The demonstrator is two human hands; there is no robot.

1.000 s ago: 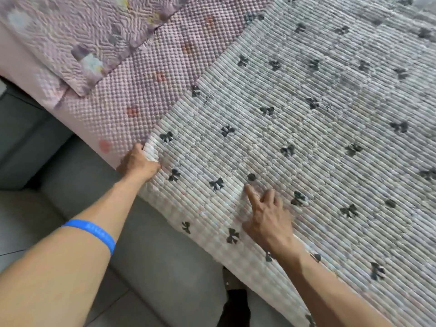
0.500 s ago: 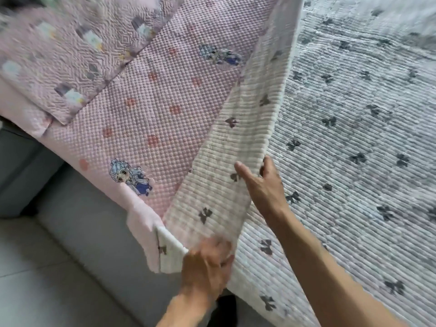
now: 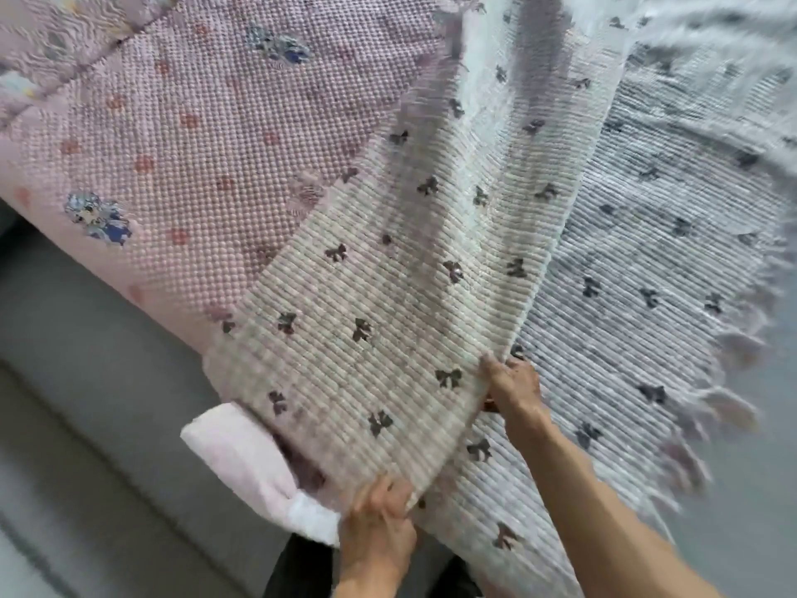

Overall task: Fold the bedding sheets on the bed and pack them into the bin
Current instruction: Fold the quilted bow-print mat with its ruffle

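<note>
bow sheet [image 3: 388,321] apparently overlies bed cover [image 3: 172,135].

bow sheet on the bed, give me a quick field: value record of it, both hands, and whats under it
sheet: white ribbed bow-print sheet, its near-left part lifted and turned over toward the right
left hand: left hand grips the near corner edge of the lifted part
right hand: right hand pinches the lifted part's right edge
underneath: pink dotted bed cover with cartoon prints, exposed on the left
far edge of sheet: blurred, in motion
bin: not in view
fold stage: first fold under way, not laid flat yet
</note>
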